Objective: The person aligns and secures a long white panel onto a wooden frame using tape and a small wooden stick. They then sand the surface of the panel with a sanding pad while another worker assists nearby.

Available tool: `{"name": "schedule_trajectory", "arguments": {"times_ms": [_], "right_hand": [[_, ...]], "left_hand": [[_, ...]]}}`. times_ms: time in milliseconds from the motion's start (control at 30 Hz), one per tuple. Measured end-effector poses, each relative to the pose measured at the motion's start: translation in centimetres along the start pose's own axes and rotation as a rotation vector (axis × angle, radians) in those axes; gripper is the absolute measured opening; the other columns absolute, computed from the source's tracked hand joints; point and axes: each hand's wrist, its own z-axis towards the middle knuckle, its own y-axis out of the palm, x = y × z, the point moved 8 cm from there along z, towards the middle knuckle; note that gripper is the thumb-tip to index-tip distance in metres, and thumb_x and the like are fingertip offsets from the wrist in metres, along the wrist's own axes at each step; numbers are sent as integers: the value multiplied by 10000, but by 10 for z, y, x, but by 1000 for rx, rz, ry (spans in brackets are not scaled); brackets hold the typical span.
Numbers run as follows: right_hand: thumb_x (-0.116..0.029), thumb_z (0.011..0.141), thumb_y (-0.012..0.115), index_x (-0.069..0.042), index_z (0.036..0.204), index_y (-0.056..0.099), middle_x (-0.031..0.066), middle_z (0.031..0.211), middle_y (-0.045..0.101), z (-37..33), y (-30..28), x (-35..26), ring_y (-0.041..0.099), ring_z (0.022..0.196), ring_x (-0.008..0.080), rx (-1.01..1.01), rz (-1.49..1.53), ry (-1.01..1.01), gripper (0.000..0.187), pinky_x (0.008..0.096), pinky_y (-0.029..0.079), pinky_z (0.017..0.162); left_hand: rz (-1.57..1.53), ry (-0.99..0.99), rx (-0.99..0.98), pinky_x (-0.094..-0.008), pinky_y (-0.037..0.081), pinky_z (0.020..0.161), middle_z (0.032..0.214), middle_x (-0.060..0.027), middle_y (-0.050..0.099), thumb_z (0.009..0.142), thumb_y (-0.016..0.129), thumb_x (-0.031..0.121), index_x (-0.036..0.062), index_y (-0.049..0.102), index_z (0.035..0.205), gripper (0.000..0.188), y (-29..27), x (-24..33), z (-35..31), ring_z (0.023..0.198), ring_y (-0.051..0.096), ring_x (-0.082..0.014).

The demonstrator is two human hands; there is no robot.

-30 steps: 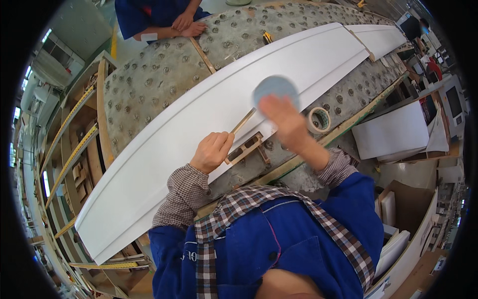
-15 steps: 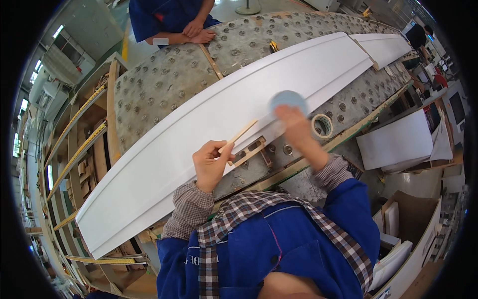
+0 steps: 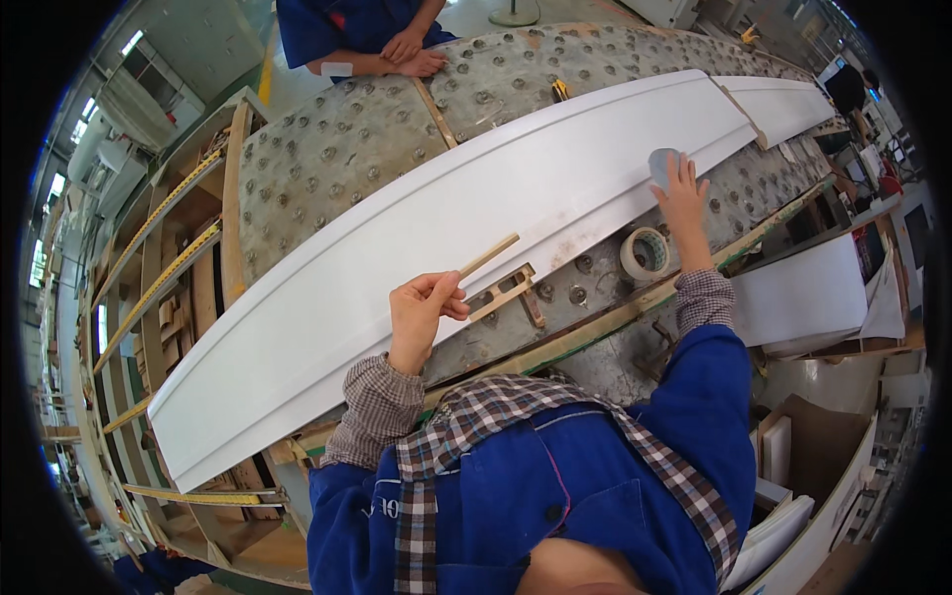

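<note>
A long white curved panel (image 3: 327, 288) with a raised lip lies slantwise across the studded table. My left hand (image 3: 424, 315) is closed above its near edge, pinching a thin pale wooden strip (image 3: 493, 254) that points up and right. Over the panel's right part, at its near edge, is my right hand (image 3: 682, 206), fingers spread, with a round blue-grey pad (image 3: 660, 167) held against it. The fingers hide part of the pad. Just right of my left hand, a small tan slotted frame (image 3: 518, 288) juts out by the panel edge.
A masking tape roll (image 3: 645, 254) sits between my right hand and the table's near edge. Beyond the panel lies a yellow-black cutter (image 3: 560, 91). A co-worker's hands (image 3: 415, 58) rest at the far edge. Shelving (image 3: 149, 268) stands left, a cardboard box (image 3: 823, 446) right.
My right hand has moved right and away from me with the pad, its fingers now spread. The left hand still grips the strip and has shifted only slightly.
</note>
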Motion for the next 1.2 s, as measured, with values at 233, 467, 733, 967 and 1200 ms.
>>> {"name": "schedule_trajectory", "arguments": {"times_ms": [233,467,733,967,1200], "right_hand": [[-445,781,672,-156,1260,536,88,1259,563,-13,-131,-212,497,1211,258,-300,1014,-602,576,489,293,1049],[-213,741,726,-136,929,680,-17,672,631,-40,-117,-231,550,591,153,-292,1167,-552,208,359,414,803],[-213,787,672,-113,892,688,-4,697,654,-93,-101,-248,569,603,165,-373,1280,-484,146,335,415,796],[-195,824,640,-103,886,690,-17,657,640,-105,-114,-200,584,616,147,-529,1392,-47,122,297,394,737],[-177,791,690,-95,929,701,0,694,667,-106,-125,-241,577,585,138,-569,1430,-142,161,292,393,730]], "left_hand": [[21,-4,6,-255,538,505,726,-107,644,873,648,179,-62,642,913,244,-3,8,-9,569,628,-144],[-116,47,148,-260,523,529,718,-96,641,916,580,174,-41,637,908,223,-49,7,-19,566,612,-132],[1244,1062,-330,-443,316,1067,1302,-151,499,738,714,347,40,500,1254,637,94,28,-74,1235,456,-303],[1572,645,93,-476,332,1021,1244,-213,524,839,630,344,-36,509,1219,551,-8,11,-65,1197,466,-349],[-39,-45,-21,-247,477,637,935,-110,618,964,494,261,-45,550,1154,364,12,-23,-52,746,587,-134]]}}
